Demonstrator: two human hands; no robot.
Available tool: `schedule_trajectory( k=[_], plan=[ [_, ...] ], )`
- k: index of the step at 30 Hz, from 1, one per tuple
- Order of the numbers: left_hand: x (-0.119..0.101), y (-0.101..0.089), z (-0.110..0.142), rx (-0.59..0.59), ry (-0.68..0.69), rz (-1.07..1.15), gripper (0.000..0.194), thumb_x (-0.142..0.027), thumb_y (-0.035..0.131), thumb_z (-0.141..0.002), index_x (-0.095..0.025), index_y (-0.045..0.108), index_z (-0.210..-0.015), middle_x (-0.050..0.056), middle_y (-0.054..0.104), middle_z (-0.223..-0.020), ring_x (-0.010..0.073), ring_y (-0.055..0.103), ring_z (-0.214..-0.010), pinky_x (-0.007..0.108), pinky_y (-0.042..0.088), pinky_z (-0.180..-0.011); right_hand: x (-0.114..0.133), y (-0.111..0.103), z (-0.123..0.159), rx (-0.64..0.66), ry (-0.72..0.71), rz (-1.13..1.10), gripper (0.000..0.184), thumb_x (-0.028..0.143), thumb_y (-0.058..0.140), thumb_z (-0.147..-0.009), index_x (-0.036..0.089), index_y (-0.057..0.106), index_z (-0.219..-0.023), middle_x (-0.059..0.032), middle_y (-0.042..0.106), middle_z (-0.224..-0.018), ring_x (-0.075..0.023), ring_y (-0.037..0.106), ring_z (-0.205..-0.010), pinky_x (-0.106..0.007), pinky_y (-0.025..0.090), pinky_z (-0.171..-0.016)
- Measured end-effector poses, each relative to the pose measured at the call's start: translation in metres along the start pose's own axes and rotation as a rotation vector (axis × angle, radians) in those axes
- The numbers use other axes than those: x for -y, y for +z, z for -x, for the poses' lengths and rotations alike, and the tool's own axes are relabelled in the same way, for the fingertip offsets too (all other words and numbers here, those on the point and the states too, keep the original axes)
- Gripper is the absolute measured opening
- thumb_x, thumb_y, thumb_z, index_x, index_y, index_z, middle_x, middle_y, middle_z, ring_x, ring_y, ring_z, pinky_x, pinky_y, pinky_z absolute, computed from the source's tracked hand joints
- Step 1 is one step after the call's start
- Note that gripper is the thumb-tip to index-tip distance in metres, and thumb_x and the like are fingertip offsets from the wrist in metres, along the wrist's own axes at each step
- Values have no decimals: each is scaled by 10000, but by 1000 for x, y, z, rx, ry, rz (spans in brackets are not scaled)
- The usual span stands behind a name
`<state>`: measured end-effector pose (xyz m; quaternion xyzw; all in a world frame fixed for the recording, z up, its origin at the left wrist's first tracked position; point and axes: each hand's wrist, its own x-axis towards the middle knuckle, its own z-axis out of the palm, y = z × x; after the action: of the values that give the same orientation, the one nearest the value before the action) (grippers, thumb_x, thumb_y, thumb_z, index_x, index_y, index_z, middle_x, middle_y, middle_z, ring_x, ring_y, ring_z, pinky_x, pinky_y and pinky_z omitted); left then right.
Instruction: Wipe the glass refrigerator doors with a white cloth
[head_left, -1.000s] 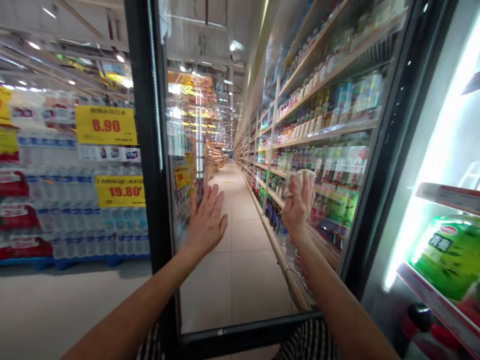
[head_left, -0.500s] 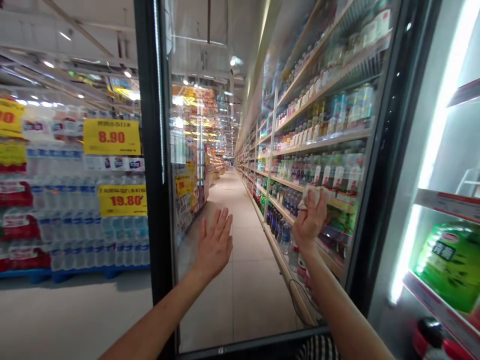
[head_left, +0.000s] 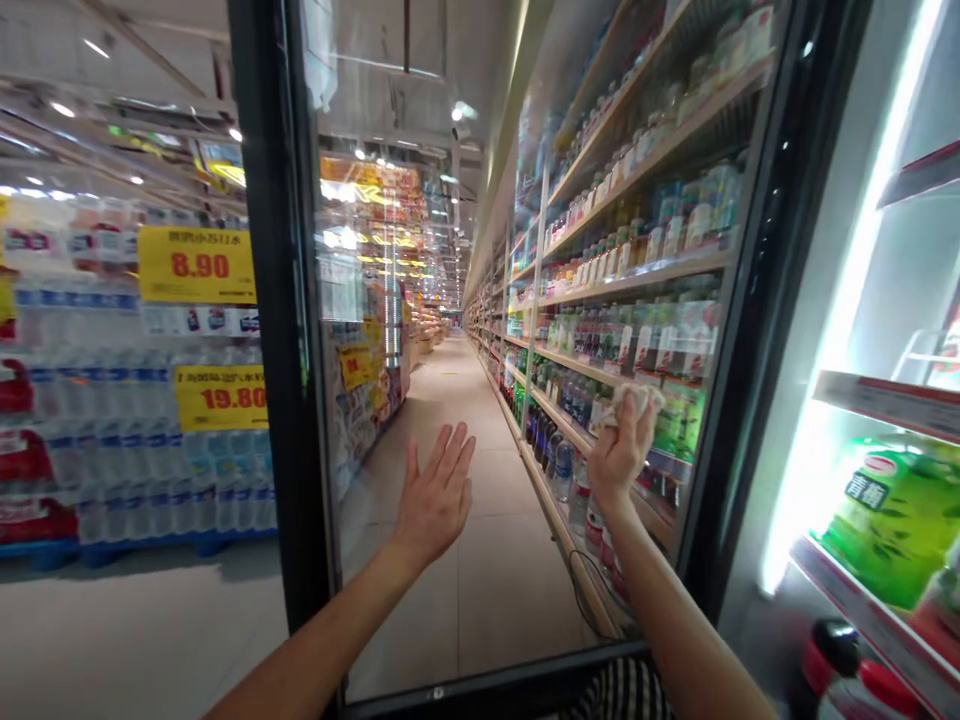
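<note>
A tall glass door (head_left: 435, 610) in a black frame fills the middle of the head view, and shelves and an aisle show in the pane. My left hand (head_left: 433, 500) lies open with fingers outstretched at the left half of the glass; whether the palm touches cannot be told. On the right half, my right hand (head_left: 619, 455) presses a crumpled pale cloth (head_left: 634, 398) against the pane, its fingers bent over the cloth. Both forearms reach up from the bottom edge.
Lit cooler shelves stand on the right, with a green package (head_left: 892, 515) and red-capped bottles (head_left: 870, 690). Left of the door, packed water bottles (head_left: 135, 400) are stacked on a blue pallet (head_left: 142, 548) under yellow price signs (head_left: 199, 265). The black frame (head_left: 281, 350) runs upright between.
The door frame and background have shifted slightly left in view. My right hand with the cloth has moved slightly down the glass. My left hand stays open, its fingers tilted a little more rightward.
</note>
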<state>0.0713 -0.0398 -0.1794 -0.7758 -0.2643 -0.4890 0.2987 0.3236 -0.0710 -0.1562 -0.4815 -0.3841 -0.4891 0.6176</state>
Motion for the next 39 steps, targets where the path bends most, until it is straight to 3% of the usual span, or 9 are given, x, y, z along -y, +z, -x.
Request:
schedule_trajectory(
  k=[6, 13, 17, 20, 24, 27, 31, 34, 39],
  plan=[
    [-3, 3, 1, 22, 39, 11, 509, -175, 426, -819, -178, 354, -1323, 97, 425, -1336, 210, 309, -1294, 486, 9, -1088, 32, -13, 40, 379, -463, -91, 506, 95, 452, -805, 331, 448, -1252, -25, 338, -1419, -227, 245, -1332, -457, 273, -1057],
    [-6, 7, 6, 30, 19, 7, 518, -185, 431, -815, -178, 351, -1326, 96, 414, -1346, 203, 284, -1306, 465, 39, -1093, -5, -5, 13, -6, 59, 23, 513, 135, 357, -840, 215, 327, -1346, -132, 282, -1432, -252, 244, -1330, -524, 295, -1025],
    [-9, 7, 5, 33, 5, 15, 507, -179, 421, -822, -175, 354, -1324, 102, 416, -1343, 207, 280, -1307, 473, 50, -1089, 47, -9, 46, 280, -289, -85, 518, 101, 413, -813, 282, 401, -1299, -66, 301, -1433, -250, 220, -1339, -480, 287, -1046],
    [-6, 4, 8, 48, 29, 28, 543, -176, 436, -818, -189, 311, -1346, 96, 406, -1351, 201, 266, -1313, 465, 61, -1093, 47, -17, 55, 394, -478, -104, 507, 88, 455, -799, 336, 458, -1242, -22, 368, -1400, -225, 259, -1327, -449, 281, -1054],
    [-5, 5, 17, 63, 39, 31, 579, -173, 455, -806, -191, 283, -1359, 96, 399, -1356, 202, 265, -1313, 460, 62, -1096, 2, -15, 29, 152, -167, -15, 507, 109, 383, -831, 263, 375, -1314, -89, 315, -1422, -248, 254, -1327, -515, 285, -1031],
    [-9, 8, 21, 60, 20, 36, 582, -173, 457, -804, -180, 282, -1359, 106, 402, -1351, 206, 253, -1317, 471, 51, -1094, 9, -8, 24, 43, 4, 2, 511, 132, 340, -845, 235, 326, -1346, -105, 265, -1442, -258, 224, -1337, -528, 288, -1026],
    [-10, 9, 22, 53, 21, 39, 602, -171, 450, -814, -183, 235, -1375, 110, 400, -1351, 200, 243, -1320, 474, 53, -1093, 60, -11, 57, 358, -319, -104, 501, 114, 419, -825, 302, 411, -1290, -39, 324, -1424, -228, 204, -1346, -457, 270, -1060],
    [-4, 5, 26, 62, 34, 34, 614, -182, 447, -820, -196, 205, -1385, 102, 405, -1349, 198, 269, -1310, 462, 68, -1096, 58, -17, 65, 437, -477, -124, 502, 99, 457, -811, 348, 447, -1247, -7, 372, -1399, -205, 235, -1337, -439, 253, -1069],
    [5, -2, 41, 62, 21, -13, 641, -182, 451, -819, -194, 168, -1394, 110, 411, -1343, 204, 294, -1298, 454, 89, -1096, 8, -11, 32, 96, -34, 10, 519, 127, 344, -844, 239, 315, -1350, -112, 281, -1435, -259, 219, -1339, -544, 268, -1027]
  ],
)
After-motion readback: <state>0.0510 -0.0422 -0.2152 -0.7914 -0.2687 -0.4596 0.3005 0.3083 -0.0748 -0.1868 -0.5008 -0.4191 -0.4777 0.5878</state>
